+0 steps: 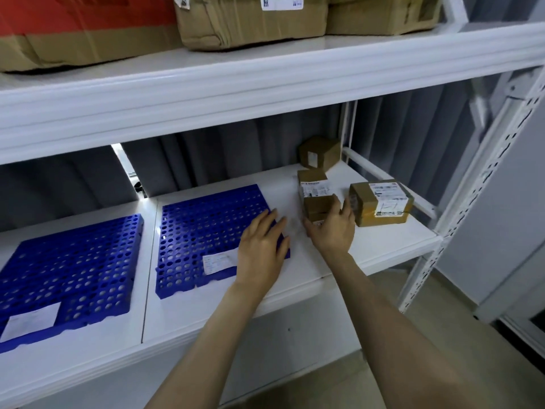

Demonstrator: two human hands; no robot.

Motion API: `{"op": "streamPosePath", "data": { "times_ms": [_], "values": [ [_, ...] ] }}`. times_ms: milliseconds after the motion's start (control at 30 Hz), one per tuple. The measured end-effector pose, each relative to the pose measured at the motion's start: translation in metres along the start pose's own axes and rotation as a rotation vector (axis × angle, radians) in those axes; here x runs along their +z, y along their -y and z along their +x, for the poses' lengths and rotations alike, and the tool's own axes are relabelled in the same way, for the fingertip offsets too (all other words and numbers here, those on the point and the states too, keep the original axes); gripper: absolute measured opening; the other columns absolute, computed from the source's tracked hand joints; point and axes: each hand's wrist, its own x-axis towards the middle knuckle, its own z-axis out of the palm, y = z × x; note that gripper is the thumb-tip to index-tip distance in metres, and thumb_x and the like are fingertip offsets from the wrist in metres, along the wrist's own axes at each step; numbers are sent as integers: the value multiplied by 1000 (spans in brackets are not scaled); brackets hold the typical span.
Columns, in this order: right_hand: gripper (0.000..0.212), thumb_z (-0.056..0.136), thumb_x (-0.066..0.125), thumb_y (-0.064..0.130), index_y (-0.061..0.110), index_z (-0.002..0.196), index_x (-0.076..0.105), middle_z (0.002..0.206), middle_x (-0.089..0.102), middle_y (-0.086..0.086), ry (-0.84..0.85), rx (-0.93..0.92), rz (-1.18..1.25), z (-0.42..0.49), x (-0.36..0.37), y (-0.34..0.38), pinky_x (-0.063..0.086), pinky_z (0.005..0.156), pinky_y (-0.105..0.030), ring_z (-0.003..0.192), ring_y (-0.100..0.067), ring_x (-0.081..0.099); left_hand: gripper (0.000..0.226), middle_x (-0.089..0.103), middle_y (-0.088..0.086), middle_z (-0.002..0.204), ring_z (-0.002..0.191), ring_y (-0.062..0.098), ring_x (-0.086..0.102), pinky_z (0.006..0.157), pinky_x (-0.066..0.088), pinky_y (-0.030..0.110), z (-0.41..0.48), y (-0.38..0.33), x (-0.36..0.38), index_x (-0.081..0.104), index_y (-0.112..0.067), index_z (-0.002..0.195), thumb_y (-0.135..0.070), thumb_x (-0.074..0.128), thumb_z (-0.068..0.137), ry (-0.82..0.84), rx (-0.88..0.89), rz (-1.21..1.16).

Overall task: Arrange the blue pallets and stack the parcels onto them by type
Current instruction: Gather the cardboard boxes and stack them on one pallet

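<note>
As right hand (331,230) grips parcel (317,205), left hand (261,246) rests.

No text was legible. White printed labels stood on the left pallet (73,267) at 8 o'clock, the right pallet (206,225), the stacked parcels (314,188), the flat parcel (383,202) at 2 o'clock and the upper-shelf carton (250,22) at 12 o'clock. All print was too blurred to read.
</note>
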Motion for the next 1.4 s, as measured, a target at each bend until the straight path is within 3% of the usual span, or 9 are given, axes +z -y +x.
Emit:
{"op": "streamPosePath", "data": {
  "times_ms": [433, 567, 700, 833, 933, 1067, 1167, 1300, 1400],
  "values": [
    [77, 78, 75, 36, 6, 136, 35, 133, 43, -21, -43, 113, 187, 7, 23, -6, 47, 89, -47, 117, -40, 48, 32, 62, 14, 128, 118, 33, 56, 99, 45, 42, -9, 17, -6, 70, -7, 113, -23, 62, 86, 57, -133, -57],
    [78, 75, 77, 34, 6, 135, 36, 131, 45, -19, -87, 127, 246, -6, 18, -6, 48, 87, -46, 115, -38, 50, 9, 62, 8, 126, 119, 27, 52, 98, 42, 32, -9, 13, -8, 74, -9, 89, -16, 69, 87, 137, -311, -199],
    [80, 72, 80, 33, 6, 135, 38, 129, 48, -16, -169, 99, 357, -29, 9, -6, 48, 87, -43, 115, -34, 51, 29, 65, 3, 114, 107, 17, 56, 89, 42, 28, 1, 2, -6, 55, -21, 61, -25, 73, 84, 189, -492, -394],
    [83, 70, 83, 33, 7, 136, 38, 130, 49, -12, -225, 46, 468, -54, -9, -4, 46, 90, -35, 119, -28, 51, 24, 64, 1, 99, 96, 19, 61, 77, 47, 13, 21, -26, 1, 60, -13, 94, -34, 68, 87, 268, -760, -744],
    [87, 68, 85, 32, 8, 136, 37, 130, 50, -9, -254, -33, 502, -73, -22, -7, 44, 91, -25, 119, -21, 50, 61, 61, 8, 118, 105, 22, 61, 91, 53, 36, 33, -48, 7, 50, -10, 126, -52, 64, 84, 399, -933, -999],
    [87, 65, 85, 33, 15, 135, 36, 129, 49, -3, -207, -103, 538, -89, -39, -21, 47, 92, -24, 117, -14, 52, 10, 67, -3, 92, 85, 10, 65, 83, 55, 31, 30, -68, 13, 58, -25, 93, -26, 67, 89, 409, -940, -1142],
    [79, 69, 76, 45, 22, 133, 36, 128, 50, 5, -114, -137, 598, -93, -53, -33, 51, 92, -26, 117, -9, 53, 27, 68, 5, 105, 94, 19, 67, 89, 55, 37, 22, -69, 17, 60, -20, 108, -31, 70, 85, 378, -968, -1137],
    [60, 78, 66, 44, 23, 128, 41, 122, 53, 10, -55, -84, 694, -94, -67, -35, 47, 89, -14, 113, -8, 55, 38, 69, 6, 110, 95, 20, 67, 88, 55, 36, 13, -64, 11, 59, -16, 118, -37, 66, 87, 387, -958, -1086],
    [58, 82, 64, 46, 22, 130, 43, 127, 55, 4, -5, -15, 798, -93, -65, -24, 51, 90, -25, 114, -11, 55, 43, 70, 8, 109, 91, 19, 68, 80, 56, 31, 6, -56, -2, 57, -13, 123, -35, 66, 87, 370, -972, -1069]
  ]
}}
